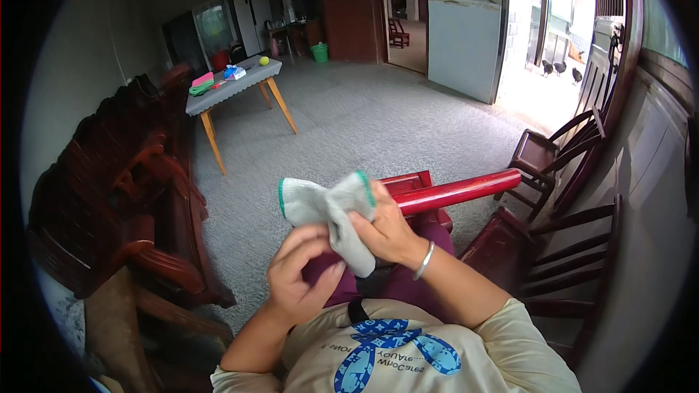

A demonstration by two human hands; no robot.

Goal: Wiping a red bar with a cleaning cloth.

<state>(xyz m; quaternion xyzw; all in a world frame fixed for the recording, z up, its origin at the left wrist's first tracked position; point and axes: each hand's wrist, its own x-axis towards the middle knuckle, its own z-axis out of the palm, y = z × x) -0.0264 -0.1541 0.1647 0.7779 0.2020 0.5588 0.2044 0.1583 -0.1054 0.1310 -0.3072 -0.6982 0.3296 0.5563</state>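
A bunched pale grey cloth (349, 240) with green edging is held up before my lap. My right hand (385, 226) grips its right side between thumb and fingers, with a silver bangle at the wrist. My left hand (300, 273) is at the cloth's lower left. Its fingers are curled and meet the cloth's edge, while the thumb stands apart; whether it grips the fabric is unclear. Beyond my right hand a glossy red wooden bar (458, 192) extends to the right. Its near end is hidden behind that hand. Below it is a red wooden seat or stool (420, 179), partly covered.
Dark red chairs (499, 240) line the right wall. Carved wooden seating (164, 240) runs along the left. Farther off, a cloth-covered table (251, 73) bears folded cloths, a blue-and-white package and a yellow-green ball. A green bin (320, 53) stands behind. Black birds (560, 68) are outside the doorway.
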